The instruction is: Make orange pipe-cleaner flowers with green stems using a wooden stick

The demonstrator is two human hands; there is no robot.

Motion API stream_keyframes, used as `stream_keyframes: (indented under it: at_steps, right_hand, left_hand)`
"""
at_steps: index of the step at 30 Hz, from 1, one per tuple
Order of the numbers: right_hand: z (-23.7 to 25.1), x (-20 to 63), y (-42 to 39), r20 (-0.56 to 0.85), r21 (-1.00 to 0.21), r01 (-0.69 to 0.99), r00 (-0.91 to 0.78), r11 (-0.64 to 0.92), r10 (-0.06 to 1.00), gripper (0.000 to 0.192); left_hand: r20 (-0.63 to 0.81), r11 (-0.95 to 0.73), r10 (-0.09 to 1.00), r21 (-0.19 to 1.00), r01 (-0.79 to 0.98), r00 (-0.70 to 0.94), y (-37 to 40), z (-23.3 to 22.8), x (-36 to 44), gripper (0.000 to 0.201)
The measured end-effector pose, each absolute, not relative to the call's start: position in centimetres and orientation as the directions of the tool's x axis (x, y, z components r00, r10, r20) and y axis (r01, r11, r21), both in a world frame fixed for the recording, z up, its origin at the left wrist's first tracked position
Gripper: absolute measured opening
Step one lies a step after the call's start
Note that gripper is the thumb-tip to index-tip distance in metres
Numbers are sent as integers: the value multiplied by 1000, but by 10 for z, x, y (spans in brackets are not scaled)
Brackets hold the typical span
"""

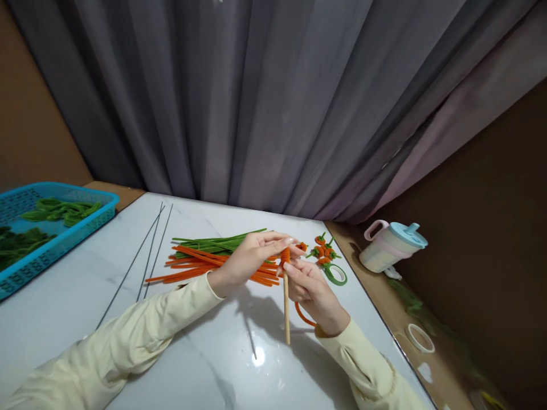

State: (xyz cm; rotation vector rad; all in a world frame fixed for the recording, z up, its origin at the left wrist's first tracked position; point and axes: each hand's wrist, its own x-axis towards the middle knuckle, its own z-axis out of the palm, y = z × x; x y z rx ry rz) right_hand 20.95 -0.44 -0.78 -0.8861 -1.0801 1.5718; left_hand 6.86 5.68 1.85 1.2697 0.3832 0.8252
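A light wooden stick (287, 313) points down toward me, with an orange pipe cleaner (285, 256) coiled round its upper end. My right hand (311, 287) pinches the stick just under the coil. At the top of the coil, my left hand (262, 253) has its thumb and fingers closed on the orange pipe cleaner; the fingertips partly hide it. An orange strand (304, 315) curves down beside my right hand. Beneath and behind my left hand lie loose orange pipe cleaners (192, 266) and green pipe cleaners (205, 245).
Small orange pieces with green tops (323, 250) lie beside a green tape roll (337, 274). Thin dark wires (147, 250) lie to the left, near a blue basket (111, 206) of green pieces. A lidded cup (391, 247) and a white ring (420, 338) are at the right.
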Motion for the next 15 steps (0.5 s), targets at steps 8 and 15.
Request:
stream_keyframes:
  at_steps: [8,15]
  right_hand:
    - [-9,210,-5,-12,-962,-264,-227,-73,974,42]
    - [2,217,-11,218,-953,149,-268,264,939,24]
  left_hand:
    - [89,296,666,880,-371,741,49,22,70,28]
    - [-37,571,654,680,-461,755,56,26,65,22]
